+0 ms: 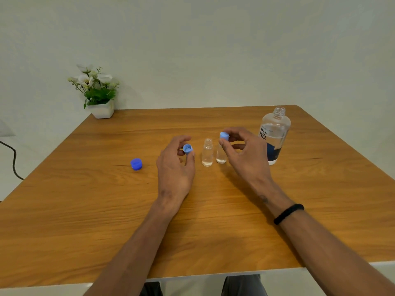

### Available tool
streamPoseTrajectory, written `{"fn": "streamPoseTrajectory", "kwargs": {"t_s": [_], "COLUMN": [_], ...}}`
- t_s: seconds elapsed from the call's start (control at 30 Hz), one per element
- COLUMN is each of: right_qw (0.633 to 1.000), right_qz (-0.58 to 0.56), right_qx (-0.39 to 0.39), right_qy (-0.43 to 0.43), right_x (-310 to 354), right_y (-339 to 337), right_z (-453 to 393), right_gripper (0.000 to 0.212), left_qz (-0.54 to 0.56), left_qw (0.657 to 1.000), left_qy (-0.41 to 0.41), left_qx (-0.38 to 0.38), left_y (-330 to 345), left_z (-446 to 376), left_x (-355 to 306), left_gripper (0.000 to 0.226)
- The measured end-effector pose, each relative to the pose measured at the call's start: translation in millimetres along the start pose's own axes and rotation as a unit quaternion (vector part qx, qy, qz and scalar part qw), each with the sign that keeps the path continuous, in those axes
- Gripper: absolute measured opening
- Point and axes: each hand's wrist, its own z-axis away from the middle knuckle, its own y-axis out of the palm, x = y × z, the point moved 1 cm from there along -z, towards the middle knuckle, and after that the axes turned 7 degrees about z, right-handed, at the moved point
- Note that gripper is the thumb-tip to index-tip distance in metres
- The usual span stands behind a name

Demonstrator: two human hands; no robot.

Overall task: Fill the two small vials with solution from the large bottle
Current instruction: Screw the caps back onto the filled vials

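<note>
Two small clear vials stand upright side by side mid-table. The left vial [207, 153] is uncapped; the right vial [221, 155] is partly hidden by my right hand. Both hold a little clear liquid at the bottom. My left hand [176, 165] pinches a small light-blue cap [187, 148] just left of the vials, its open side facing me. My right hand [243, 154] pinches another light-blue cap [224, 136] above the right vial's neck. The large clear bottle [275, 133] stands uncapped to the right, partly filled.
A darker blue cap [136, 164] lies on the wooden table [85, 210] to the left. A potted white-flowered plant [97, 92] stands at the back left corner. A black cable [12, 159] hangs off the left edge.
</note>
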Motion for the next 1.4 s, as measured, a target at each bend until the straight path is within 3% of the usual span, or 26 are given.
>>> {"fn": "streamPoseTrajectory", "kwargs": {"t_s": [0.1, 0.27, 0.47, 0.7, 0.87, 1.0, 1.13, 1.4], "right_qw": [1.000, 0.973, 0.964, 0.979, 0.983, 0.986, 0.985, 0.986], "right_qz": [-0.008, 0.024, 0.035, -0.019, -0.029, -0.067, -0.106, -0.125], "right_qx": [-0.027, -0.149, -0.058, -0.011, -0.076, -0.110, -0.111, -0.089], "right_qy": [-0.008, -0.172, -0.258, -0.202, -0.164, -0.110, -0.081, -0.061], "right_x": [0, 7, 17, 19, 17, 12, 12, 12], "right_y": [-2, -12, -7, -8, -13, -17, -18, -19], "right_z": [1, 9, 19, 19, 15, 12, 9, 7], "right_gripper": [0.037, 0.029, 0.038, 0.028, 0.028, 0.025, 0.022, 0.024], "left_qz": [0.061, 0.121, 0.151, 0.151, 0.067, 0.012, -0.036, -0.024], "left_qw": [0.998, 0.991, 0.988, 0.988, 0.997, 0.995, 0.992, 0.987], "left_qy": [-0.021, -0.018, -0.015, 0.007, -0.003, -0.077, -0.054, -0.005], "left_qx": [-0.018, -0.047, -0.018, 0.003, -0.040, 0.055, 0.113, 0.156], "left_y": [-4, -7, -6, -5, 2, 9, 15, 22], "left_z": [-3, -3, 0, 3, -1, -5, -9, -21], "left_x": [-4, -15, -24, -25, 1, 20, 21, 20], "left_gripper": [0.035, 0.023, 0.021, 0.021, 0.031, 0.056, 0.069, 0.033]}}
